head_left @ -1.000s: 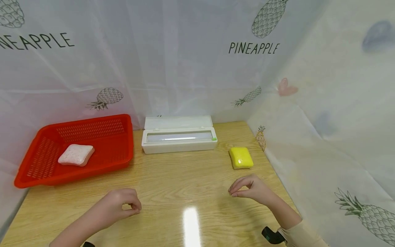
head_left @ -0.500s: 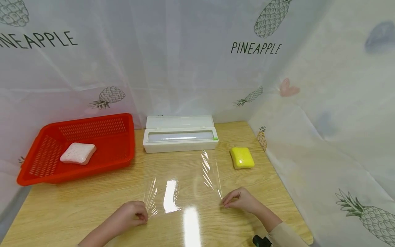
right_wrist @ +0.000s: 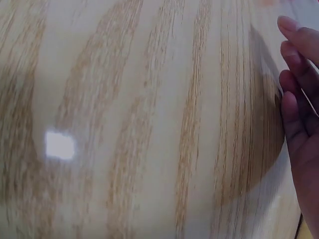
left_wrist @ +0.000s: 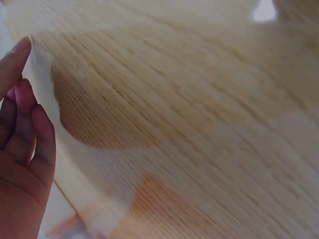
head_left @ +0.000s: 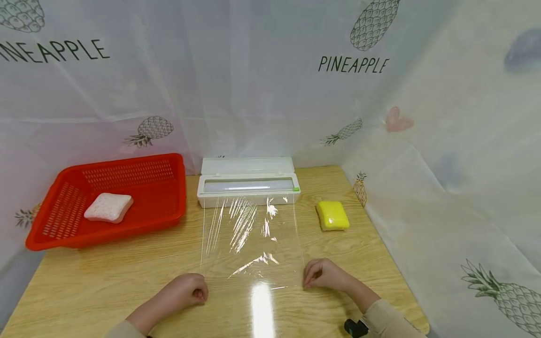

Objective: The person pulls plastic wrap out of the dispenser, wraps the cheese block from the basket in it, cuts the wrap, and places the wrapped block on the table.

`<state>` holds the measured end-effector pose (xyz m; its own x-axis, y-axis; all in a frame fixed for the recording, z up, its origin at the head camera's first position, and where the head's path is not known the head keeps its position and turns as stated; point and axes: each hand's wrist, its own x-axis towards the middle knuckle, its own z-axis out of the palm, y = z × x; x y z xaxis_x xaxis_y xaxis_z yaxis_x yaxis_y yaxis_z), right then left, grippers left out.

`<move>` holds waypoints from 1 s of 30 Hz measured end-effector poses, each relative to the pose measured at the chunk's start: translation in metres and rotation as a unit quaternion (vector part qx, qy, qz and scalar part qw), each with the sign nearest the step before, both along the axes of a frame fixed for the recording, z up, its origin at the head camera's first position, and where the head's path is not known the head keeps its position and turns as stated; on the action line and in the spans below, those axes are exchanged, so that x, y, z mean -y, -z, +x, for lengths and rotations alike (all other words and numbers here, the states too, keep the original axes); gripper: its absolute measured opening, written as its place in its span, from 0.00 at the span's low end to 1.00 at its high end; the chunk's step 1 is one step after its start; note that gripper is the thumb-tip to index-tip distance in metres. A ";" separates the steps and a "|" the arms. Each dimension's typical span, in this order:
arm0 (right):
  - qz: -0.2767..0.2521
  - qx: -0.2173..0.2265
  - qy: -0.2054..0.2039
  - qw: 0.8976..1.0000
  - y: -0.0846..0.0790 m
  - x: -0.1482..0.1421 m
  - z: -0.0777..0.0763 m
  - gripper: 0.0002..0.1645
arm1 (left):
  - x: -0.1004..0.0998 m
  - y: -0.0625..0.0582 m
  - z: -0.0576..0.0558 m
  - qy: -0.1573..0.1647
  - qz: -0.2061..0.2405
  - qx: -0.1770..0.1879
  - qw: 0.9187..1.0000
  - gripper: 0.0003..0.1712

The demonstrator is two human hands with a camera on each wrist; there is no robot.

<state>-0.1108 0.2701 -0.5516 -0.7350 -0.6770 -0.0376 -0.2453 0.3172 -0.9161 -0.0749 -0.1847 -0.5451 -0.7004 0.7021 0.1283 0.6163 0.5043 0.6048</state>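
Note:
A clear sheet of cling film (head_left: 243, 230) runs from the white cling film dispenser (head_left: 247, 201) toward me, low over the table, glinting and wrinkled. At its near left corner my left hand (head_left: 186, 291) pinches the film; in the left wrist view the thumb (left_wrist: 20, 47) meets the fingertips there. My right hand (head_left: 325, 274) pinches the near right corner, its fingertips down by the tabletop. In the right wrist view the thumb and fingers (right_wrist: 294, 55) are bunched, and the transparent film between them is hard to make out.
The dispenser's lid (head_left: 247, 165) stands raised at the back. A red basket (head_left: 139, 230) with a pale pink bread-slice-shaped piece (head_left: 109, 207) is at the left. A yellow square block (head_left: 332, 216), shiny as if wrapped, lies at the right. A printed curtain (head_left: 253, 94) closes the back.
Both hands have moved slightly inward and lower. The film, hardly visible at first, now shows as a wrinkled sheet between dispenser and hands, lying lower over the table.

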 end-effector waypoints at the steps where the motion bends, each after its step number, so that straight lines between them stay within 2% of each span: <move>1: 0.007 -0.008 -0.002 1.000 0.000 0.001 0.000 0.04 | 0.000 0.000 -0.001 -0.002 -0.006 0.010 1.000 0.15; 3: 0.018 -0.019 -0.005 1.000 0.001 0.001 -0.001 0.04 | 0.000 0.001 -0.003 -0.006 -0.013 0.033 0.999 0.13; 7: 0.024 -0.025 -0.020 0.999 -0.002 0.002 -0.002 0.04 | 0.000 0.000 -0.005 -0.011 -0.019 0.054 0.998 0.11; 14: 0.022 0.010 -0.065 0.998 -0.010 0.004 -0.003 0.03 | 0.004 -0.006 -0.002 -0.014 -0.036 0.090 0.995 0.09; 19: 0.032 0.019 -0.062 0.997 -0.018 0.006 -0.004 0.04 | 0.014 -0.012 0.002 -0.021 -0.028 0.107 0.994 0.11; 21: 0.043 0.005 -0.051 0.998 -0.026 0.009 -0.009 0.06 | 0.019 -0.019 0.001 -0.031 -0.017 0.117 0.992 0.12; 24: 0.064 -0.030 -0.033 0.997 -0.042 0.018 -0.019 0.08 | 0.025 -0.038 -0.007 -0.058 -0.010 0.133 0.989 0.13; 27: 0.078 -0.062 -0.021 0.995 -0.060 0.030 -0.033 0.09 | 0.031 -0.060 -0.021 -0.085 -0.016 0.116 0.989 0.14; 30: 0.079 -0.085 -0.013 0.993 -0.074 0.043 -0.047 0.11 | 0.038 -0.079 -0.037 -0.109 -0.021 0.065 0.992 0.14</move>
